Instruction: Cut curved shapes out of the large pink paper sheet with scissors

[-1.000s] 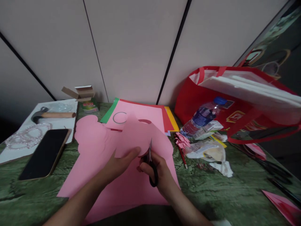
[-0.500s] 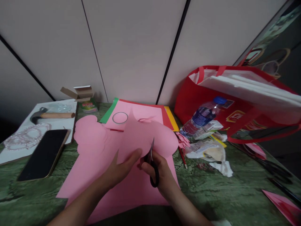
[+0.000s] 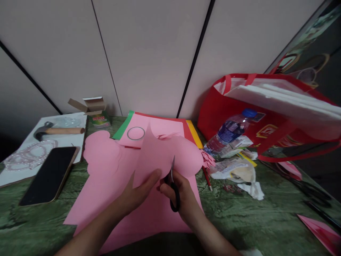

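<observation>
My left hand (image 3: 142, 188) pinches a curved piece of pink paper (image 3: 157, 156) near its lower edge, thumb on top. In my right hand (image 3: 183, 193) is a pair of black-handled scissors (image 3: 175, 197), fingers wrapped in the loops. The blades point up and away, and they sit at the edge of the held paper. Larger pink sheets (image 3: 160, 220) lie flat beneath both hands. To the left rests a stack of scalloped pink cut-outs (image 3: 102, 154). Whether the blades are fully together I cannot tell.
On the left are a phone (image 3: 49, 176), a hammer (image 3: 64, 131), bead strings (image 3: 32, 156) and an opened small box (image 3: 99, 119). Coloured sheets (image 3: 193, 131) lie at the back. A water bottle (image 3: 230, 131), red bag (image 3: 213, 106), pencil (image 3: 207, 179) and second scissors (image 3: 311, 192) are to the right.
Almost nothing differs. The outer lobe of the held pink paper has shifted very slightly to the right; both hands and the scissors keep nearly the same place.
</observation>
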`<state>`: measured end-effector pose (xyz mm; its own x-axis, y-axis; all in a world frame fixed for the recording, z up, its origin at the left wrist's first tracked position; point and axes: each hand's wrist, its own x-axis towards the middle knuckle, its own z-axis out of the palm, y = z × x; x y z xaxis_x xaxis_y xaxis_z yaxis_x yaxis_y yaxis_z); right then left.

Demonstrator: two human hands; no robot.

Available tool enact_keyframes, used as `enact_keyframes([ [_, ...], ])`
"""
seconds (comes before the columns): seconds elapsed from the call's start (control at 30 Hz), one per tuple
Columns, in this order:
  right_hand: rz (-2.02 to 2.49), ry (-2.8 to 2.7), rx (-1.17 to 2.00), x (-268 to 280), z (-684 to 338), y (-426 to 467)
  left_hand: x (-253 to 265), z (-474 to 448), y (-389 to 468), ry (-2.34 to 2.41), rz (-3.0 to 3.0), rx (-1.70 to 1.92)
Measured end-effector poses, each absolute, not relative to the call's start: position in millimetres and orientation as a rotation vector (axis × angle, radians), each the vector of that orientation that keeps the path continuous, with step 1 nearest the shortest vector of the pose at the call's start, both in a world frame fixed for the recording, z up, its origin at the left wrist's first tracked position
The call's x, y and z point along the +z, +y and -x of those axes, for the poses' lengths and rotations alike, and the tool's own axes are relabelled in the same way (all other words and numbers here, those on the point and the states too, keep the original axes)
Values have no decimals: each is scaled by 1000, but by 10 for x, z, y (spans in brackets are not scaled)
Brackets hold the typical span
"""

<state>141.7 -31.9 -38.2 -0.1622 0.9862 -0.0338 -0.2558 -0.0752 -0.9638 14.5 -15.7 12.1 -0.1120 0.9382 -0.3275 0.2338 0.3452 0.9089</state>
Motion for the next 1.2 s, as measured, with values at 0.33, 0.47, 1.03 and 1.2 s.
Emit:
enact_keyframes([
  [0.33, 1021, -1122, 1439, -355, -1420, -331, 138, -144, -163, 1609, -1088, 847],
  [0.47, 1033, -1129, 1420, -357, -1421, -332, 154, -153, -164, 1627, -1136, 844],
  [1.03, 1065, -1083, 1450, -380, -1403, -339, 230, -177, -157, 1582, -1168, 818],
  [1.2, 1061, -1068, 1463, -395, -1407, -334, 199, -159, -154, 1630, -1166, 829],
])
